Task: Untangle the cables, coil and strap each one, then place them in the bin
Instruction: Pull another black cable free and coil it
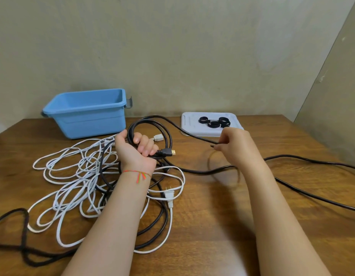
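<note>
- Left hand (pixel 139 149) palm up above the desk, fingers curled round a few loops of black cable (pixel 150 126); gold-tipped plug (pixel 168 152) pokes out just past the fingers.
- Right hand (pixel 234 144) raised, thumb and fingertips pinching the same black cable further along; the run between the two hands hangs in the air past the front of the tray.
- Rest of the black cable trails off right across the desk (pixel 232 216) and out of frame.
- Red thread bracelet (pixel 138 174) on the left wrist.
- White cable (pixel 73 188) in a loose tangled heap on the left half of the desk, under and around the left forearm; its two-prong plug (pixel 169 196) lies at the heap's right edge.
- More dark cable runs through the white heap; cannot tell if it is the held one.
- Thick dark cord (pixel 23 236) looped at the near left corner, blurred.
- Blue bin (pixel 89 114) at back left against the wall, upright; what shows of its inside holds nothing.
- White tray (pixel 192 122) at back centre-right, a few black straps (pixel 214 122) rolled into rings on it.
</note>
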`<action>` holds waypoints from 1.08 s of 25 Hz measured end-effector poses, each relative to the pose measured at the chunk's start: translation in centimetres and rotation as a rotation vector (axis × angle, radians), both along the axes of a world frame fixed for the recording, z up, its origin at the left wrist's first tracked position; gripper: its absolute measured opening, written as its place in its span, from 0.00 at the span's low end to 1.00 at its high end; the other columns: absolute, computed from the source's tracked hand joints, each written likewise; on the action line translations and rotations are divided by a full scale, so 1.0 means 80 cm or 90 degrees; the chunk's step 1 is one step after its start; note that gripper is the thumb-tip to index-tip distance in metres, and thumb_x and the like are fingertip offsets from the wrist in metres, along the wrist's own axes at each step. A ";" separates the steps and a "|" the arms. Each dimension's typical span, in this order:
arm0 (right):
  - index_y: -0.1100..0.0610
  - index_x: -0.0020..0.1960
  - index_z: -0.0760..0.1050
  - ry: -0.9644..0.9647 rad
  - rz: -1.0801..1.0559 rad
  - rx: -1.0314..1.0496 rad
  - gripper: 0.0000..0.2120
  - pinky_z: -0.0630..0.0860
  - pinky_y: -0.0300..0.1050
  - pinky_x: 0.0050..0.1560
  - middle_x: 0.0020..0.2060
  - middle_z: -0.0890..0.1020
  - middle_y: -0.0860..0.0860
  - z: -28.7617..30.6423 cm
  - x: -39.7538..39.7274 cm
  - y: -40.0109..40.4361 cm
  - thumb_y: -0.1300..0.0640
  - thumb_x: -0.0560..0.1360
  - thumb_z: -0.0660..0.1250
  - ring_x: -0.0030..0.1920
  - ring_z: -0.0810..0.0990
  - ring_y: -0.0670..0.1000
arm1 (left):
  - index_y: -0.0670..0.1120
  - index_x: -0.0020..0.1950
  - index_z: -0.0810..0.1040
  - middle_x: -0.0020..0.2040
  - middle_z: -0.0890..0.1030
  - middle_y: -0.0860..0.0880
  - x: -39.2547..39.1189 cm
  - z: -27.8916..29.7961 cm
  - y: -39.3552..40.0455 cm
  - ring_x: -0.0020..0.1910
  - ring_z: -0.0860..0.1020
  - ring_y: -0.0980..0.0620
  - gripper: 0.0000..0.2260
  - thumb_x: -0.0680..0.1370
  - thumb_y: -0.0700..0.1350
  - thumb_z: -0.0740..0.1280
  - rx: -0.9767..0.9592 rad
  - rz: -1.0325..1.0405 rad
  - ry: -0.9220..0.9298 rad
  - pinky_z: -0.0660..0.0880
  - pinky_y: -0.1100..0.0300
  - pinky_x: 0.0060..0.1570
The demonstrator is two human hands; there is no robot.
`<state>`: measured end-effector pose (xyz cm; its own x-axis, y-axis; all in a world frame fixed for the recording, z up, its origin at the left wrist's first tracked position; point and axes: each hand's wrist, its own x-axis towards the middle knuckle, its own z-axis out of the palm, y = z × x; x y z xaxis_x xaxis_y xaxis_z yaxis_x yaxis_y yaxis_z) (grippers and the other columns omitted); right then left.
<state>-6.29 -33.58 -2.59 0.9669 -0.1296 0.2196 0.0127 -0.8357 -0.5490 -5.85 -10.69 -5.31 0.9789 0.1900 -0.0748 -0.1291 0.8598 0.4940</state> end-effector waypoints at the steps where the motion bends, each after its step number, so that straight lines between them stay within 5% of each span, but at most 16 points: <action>1: 0.56 0.42 0.73 0.010 0.001 -0.078 0.07 0.65 0.43 0.33 0.39 0.78 0.51 0.001 -0.004 0.009 0.58 0.76 0.70 0.40 0.76 0.55 | 0.49 0.30 0.63 0.23 0.59 0.52 -0.001 0.004 -0.004 0.21 0.56 0.54 0.20 0.81 0.54 0.54 0.057 0.012 -0.033 0.55 0.60 0.24; 4: 0.56 0.44 0.74 0.062 0.044 -0.257 0.05 0.68 0.43 0.36 0.41 0.79 0.53 0.002 -0.014 0.040 0.59 0.78 0.67 0.42 0.77 0.57 | 0.47 0.34 0.65 0.24 0.62 0.52 -0.002 0.011 -0.017 0.22 0.58 0.54 0.21 0.85 0.53 0.51 0.279 0.039 -0.137 0.55 0.60 0.26; 7: 0.55 0.49 0.78 0.113 0.124 -0.321 0.03 0.73 0.46 0.42 0.46 0.80 0.53 0.006 -0.018 0.060 0.57 0.78 0.67 0.46 0.78 0.56 | 0.46 0.38 0.67 0.29 0.68 0.52 -0.013 0.009 -0.041 0.29 0.66 0.51 0.20 0.86 0.53 0.50 0.599 0.048 -0.207 0.66 0.60 0.33; 11: 0.51 0.55 0.82 0.140 0.278 -0.238 0.08 0.76 0.51 0.56 0.52 0.82 0.50 -0.003 -0.016 0.057 0.54 0.77 0.68 0.52 0.79 0.53 | 0.43 0.43 0.74 0.37 0.76 0.51 -0.024 -0.005 -0.059 0.37 0.74 0.55 0.20 0.85 0.54 0.53 1.006 0.013 -0.198 0.70 0.61 0.42; 15: 0.52 0.45 0.84 0.152 0.338 -0.051 0.05 0.75 0.43 0.43 0.39 0.82 0.46 0.003 -0.019 0.039 0.52 0.74 0.73 0.39 0.78 0.47 | 0.51 0.39 0.64 0.35 0.73 0.51 -0.024 -0.006 -0.059 0.37 0.74 0.46 0.16 0.85 0.55 0.52 1.272 0.018 -0.161 0.67 0.52 0.36; 18: 0.55 0.36 0.81 0.162 0.322 -0.029 0.16 0.67 0.38 0.32 0.27 0.76 0.47 0.011 -0.026 0.036 0.43 0.73 0.71 0.29 0.71 0.45 | 0.52 0.36 0.65 0.34 0.73 0.53 -0.025 0.002 -0.055 0.37 0.74 0.48 0.19 0.85 0.56 0.51 1.306 0.035 -0.117 0.65 0.54 0.35; 21: 0.59 0.35 0.79 0.117 0.202 0.014 0.22 0.69 0.43 0.34 0.27 0.77 0.50 0.012 -0.023 0.029 0.44 0.78 0.61 0.31 0.72 0.50 | 0.50 0.32 0.66 0.31 0.72 0.52 -0.021 0.005 -0.044 0.36 0.73 0.48 0.23 0.84 0.58 0.51 1.325 0.023 -0.090 0.65 0.55 0.36; 25: 0.57 0.30 0.64 -0.068 -0.033 0.025 0.23 0.60 0.45 0.31 0.25 0.69 0.50 0.009 -0.009 0.013 0.48 0.81 0.53 0.29 0.66 0.53 | 0.47 0.31 0.66 0.27 0.67 0.52 -0.024 0.009 -0.042 0.29 0.67 0.52 0.26 0.77 0.66 0.62 1.203 -0.158 -0.152 0.61 0.56 0.34; 27: 0.57 0.29 0.63 -0.106 -0.055 0.079 0.26 0.58 0.45 0.31 0.25 0.68 0.51 0.002 -0.005 0.010 0.46 0.82 0.52 0.28 0.65 0.51 | 0.46 0.34 0.71 0.28 0.66 0.51 -0.030 0.011 -0.049 0.28 0.65 0.52 0.22 0.74 0.62 0.70 1.081 -0.291 -0.220 0.61 0.58 0.33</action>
<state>-6.73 -32.80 -2.43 0.9030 -0.2463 0.3520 0.0429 -0.7636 -0.6442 -8.22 -14.63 -4.42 0.8982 -0.4295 0.0933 -0.3289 -0.5160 0.7910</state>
